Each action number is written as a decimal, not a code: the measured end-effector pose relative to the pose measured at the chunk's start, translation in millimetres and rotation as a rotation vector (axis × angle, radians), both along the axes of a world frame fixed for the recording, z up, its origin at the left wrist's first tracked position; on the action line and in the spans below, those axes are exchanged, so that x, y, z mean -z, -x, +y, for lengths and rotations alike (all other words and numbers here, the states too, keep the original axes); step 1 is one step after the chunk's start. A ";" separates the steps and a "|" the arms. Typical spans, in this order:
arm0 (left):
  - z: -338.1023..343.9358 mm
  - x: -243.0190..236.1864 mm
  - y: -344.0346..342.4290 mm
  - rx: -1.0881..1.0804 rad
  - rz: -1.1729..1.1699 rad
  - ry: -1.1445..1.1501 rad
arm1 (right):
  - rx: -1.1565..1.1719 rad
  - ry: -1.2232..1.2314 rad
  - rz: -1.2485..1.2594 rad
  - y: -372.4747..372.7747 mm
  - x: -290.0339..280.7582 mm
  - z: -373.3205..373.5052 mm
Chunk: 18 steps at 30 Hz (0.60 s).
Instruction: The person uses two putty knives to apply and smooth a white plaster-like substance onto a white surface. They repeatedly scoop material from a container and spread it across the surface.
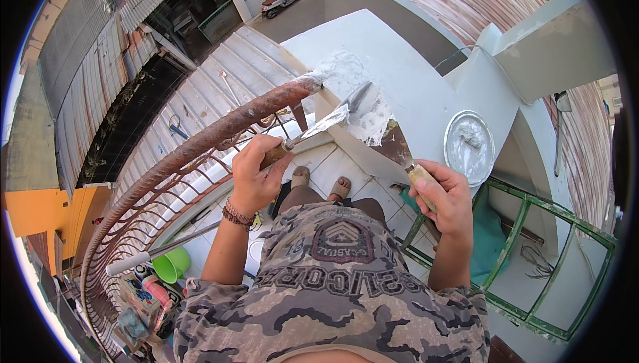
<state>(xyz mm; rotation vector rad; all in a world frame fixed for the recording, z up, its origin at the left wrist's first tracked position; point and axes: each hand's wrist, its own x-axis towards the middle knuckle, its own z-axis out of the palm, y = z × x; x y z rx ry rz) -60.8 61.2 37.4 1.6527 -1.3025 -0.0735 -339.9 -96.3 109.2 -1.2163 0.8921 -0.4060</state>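
My left hand [256,173] grips the wooden handle of a narrow putty knife [318,125], its blade coated in white putty and meeting the edge of a wide scraper [396,143]. My right hand [439,196] holds that scraper by its pale handle; a mound of white putty [369,120] sits on its blade. Behind the blades, rough white putty [336,63] lies on a white ledge [406,50], at the end of a rusty curved railing [239,113]. A round metal lid or pan smeared with putty [469,146] rests on the white surface to the right.
My sandalled feet [300,178] stand on white tiles. A green metal frame [522,250] and teal cloth are at lower right. A long pole [153,256], green bucket [170,266] and piled items are lower left. Corrugated roofs [219,63] and a parked scooter [278,2] lie beyond the railing.
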 end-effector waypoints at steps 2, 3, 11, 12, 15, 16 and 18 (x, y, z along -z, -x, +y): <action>-0.6 2.0 -14.0 0.065 -0.033 0.017 | 0.014 0.019 -0.007 0.5 2.2 3.5; -2.0 2.0 -21.8 0.096 -0.049 0.026 | 0.019 0.028 -0.010 -0.2 4.3 5.5; -17.0 -16.7 -54.4 0.194 -0.063 0.101 | 0.132 -0.065 -0.084 1.6 8.1 20.3; -18.6 -20.5 -58.3 0.200 -0.058 0.122 | 0.133 -0.075 -0.106 -0.4 7.4 22.1; -24.5 -23.8 -72.3 0.249 -0.065 0.159 | 0.155 -0.095 -0.144 -6.6 4.1 28.6; -25.4 -24.0 -75.2 0.265 -0.066 0.161 | 0.160 -0.088 -0.157 -6.9 4.0 31.0; -27.3 -26.3 -79.8 0.294 -0.088 0.166 | 0.167 -0.076 -0.182 -5.9 4.7 34.7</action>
